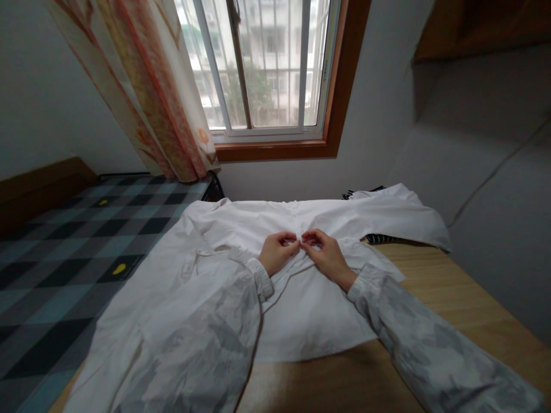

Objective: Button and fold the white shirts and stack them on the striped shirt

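Observation:
A white shirt (310,310) lies spread flat over a wooden table (465,304), its far part reaching toward the wall. My left hand (278,252) and my right hand (325,252) meet at the middle of the shirt, fingertips almost touching. Both pinch the white fabric along its centre line, where the cloth puckers into small folds. Whether a button sits between the fingers is too small to tell. Both my arms wear pale, mottled grey sleeves.
A bed with a dark checked cover (64,258) stands left of the table. A patterned curtain (150,86) hangs beside a barred window (262,63). A striped black-and-white item (383,238) peeks from under the shirt at the right. Grey walls close in behind and right.

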### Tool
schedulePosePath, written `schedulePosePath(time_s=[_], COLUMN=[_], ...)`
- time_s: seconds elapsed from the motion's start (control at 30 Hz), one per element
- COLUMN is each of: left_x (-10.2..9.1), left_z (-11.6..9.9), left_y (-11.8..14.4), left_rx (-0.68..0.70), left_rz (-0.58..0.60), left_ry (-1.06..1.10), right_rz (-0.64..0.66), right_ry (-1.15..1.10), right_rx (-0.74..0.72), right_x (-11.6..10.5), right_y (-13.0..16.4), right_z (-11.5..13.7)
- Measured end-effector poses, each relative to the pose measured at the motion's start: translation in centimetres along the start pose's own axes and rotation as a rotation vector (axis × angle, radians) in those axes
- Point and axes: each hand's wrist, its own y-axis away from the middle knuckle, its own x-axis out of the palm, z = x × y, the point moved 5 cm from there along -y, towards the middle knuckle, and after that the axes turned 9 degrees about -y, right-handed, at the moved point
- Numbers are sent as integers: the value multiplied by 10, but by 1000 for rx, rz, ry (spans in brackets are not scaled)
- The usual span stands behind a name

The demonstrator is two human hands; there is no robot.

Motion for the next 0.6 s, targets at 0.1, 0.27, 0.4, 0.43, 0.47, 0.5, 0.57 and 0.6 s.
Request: schedulePosePath(time_s=[0.1,0.27,0.4,0.43,0.47,0.5,0.57,0.6], left_x=[0,-1,-1,-1,-1,-2,-3,-3], left_z=[-2,-5,-6,-6,-6,-7,-7,-7], left_y=[2,5,5,5,5,5,4,4], left_rx=[26,42,53,55,57,58,61,62], left_rz=[-3,-30,-10,0,10,16,17,17], left_ry=[-48,-117,-131,-131,-131,-130,-125,-118], right_rz=[2,-6,-5,-4,-2,0,-2,-5], right_ry=[-3,-17,-10,-9,-10,-12,-8,-2], right_rx=[-2,2,23,27,30,33,36,35], right_x=[0,0,0,0,0,0,0,-1], right_y=[0,0,0,0,0,1,1,2], right_z=[-2,-2,-2,-2,-3,-4,-6,-7])
